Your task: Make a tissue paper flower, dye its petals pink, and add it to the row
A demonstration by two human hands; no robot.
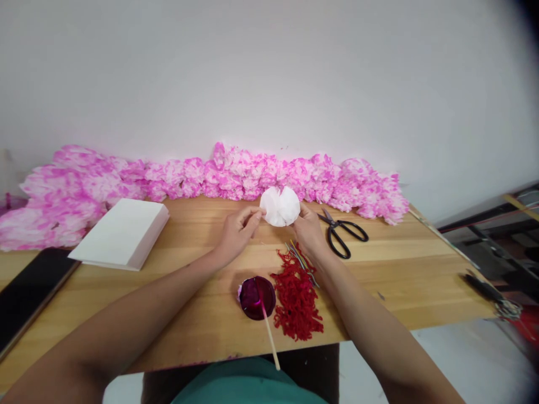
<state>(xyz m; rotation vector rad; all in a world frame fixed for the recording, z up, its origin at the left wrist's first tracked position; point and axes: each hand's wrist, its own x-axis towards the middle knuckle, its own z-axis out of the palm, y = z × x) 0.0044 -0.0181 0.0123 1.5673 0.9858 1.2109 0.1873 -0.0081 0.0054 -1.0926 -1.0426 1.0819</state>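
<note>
A round white paper piece (279,206), notched at its top, is held up over the wooden table between my hands. My left hand (243,227) pinches its left edge between thumb and fingers. At its right edge my right hand (306,226) grips it, with the fingertips partly hidden behind the paper. Nearer to me sits a small round dish of dark magenta liquid (252,297) with a wooden stick (270,339) resting in it. Beside the dish lies a heap of red yarn-like strands (297,300), with thin wires (301,257) on top.
Pink and white paper flowers (269,174) line the wall. A stack of white paper (122,235) and a dark phone (31,292) lie at left. Black-handled scissors (342,231) lie right of my right hand. Another black-handled tool (484,287) is near the right edge.
</note>
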